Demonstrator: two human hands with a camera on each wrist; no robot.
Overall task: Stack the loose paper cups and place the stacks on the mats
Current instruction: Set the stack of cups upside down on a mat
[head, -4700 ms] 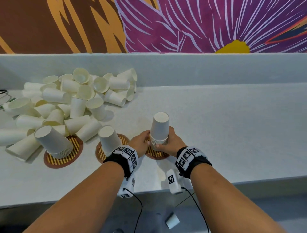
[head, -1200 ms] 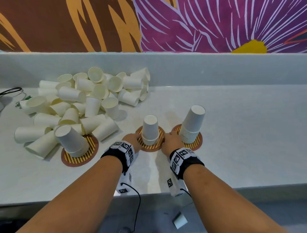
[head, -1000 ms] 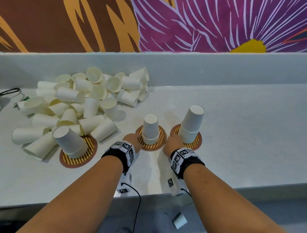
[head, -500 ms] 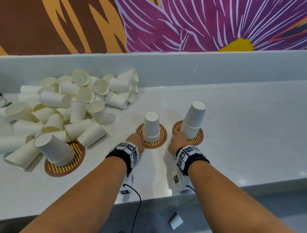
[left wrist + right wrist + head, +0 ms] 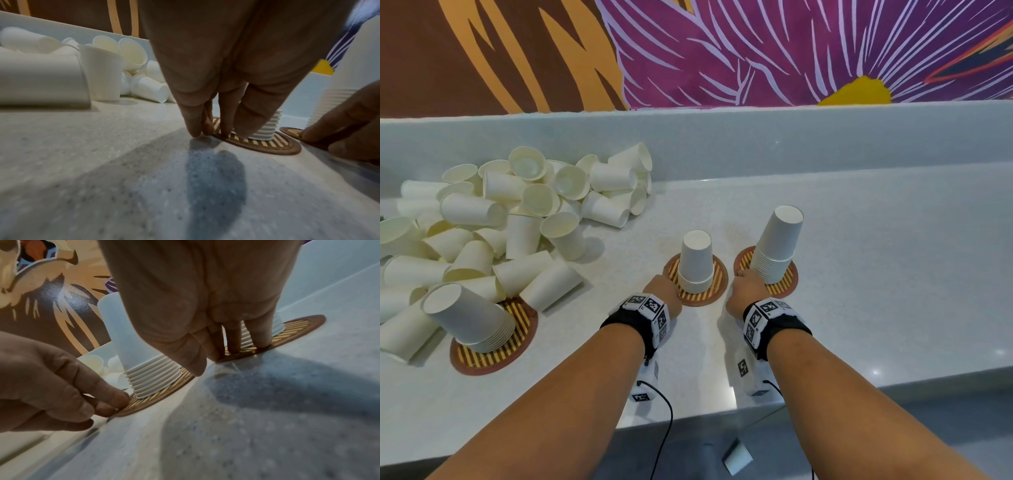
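Both hands have dropped off the cups since the earlier frame, when they were wrapped round a single stack, and are now down at the mats. That stack is parked on the right mat [image 5: 787, 287], and a shorter one has shown up on the middle mat [image 5: 717, 291].

Left hand [image 5: 665, 290] is low at the near-left rim of the middle mat, fingertips [image 5: 226, 129] bunched close and pressed down on the edge, thumb tip on the counter [image 5: 859, 274] just beside it — whether it is actually pinching the rim, cannot tell. Middle stack [image 5: 695, 262] stands upside down and upright on that mat, ribbed rims piled at the base.

Right hand [image 5: 744, 289] mirrors it at the near-left edge of the right mat: fingers [image 5: 261, 334] narrow and pointing down onto the striped rim, right in front of the taller right stack [image 5: 777, 246], which leans a touch to the right in the head view.

Over on the left — a third stack [image 5: 472, 318] sits on the left mat [image 5: 482, 359], tipped hard toward the left. Behind and around it, the loose cups [image 5: 517, 212] lie in a heap on their sides, some touching that mat's far edge. One stray cup [image 5: 737, 457] is down on the floor below the counter's front lip.
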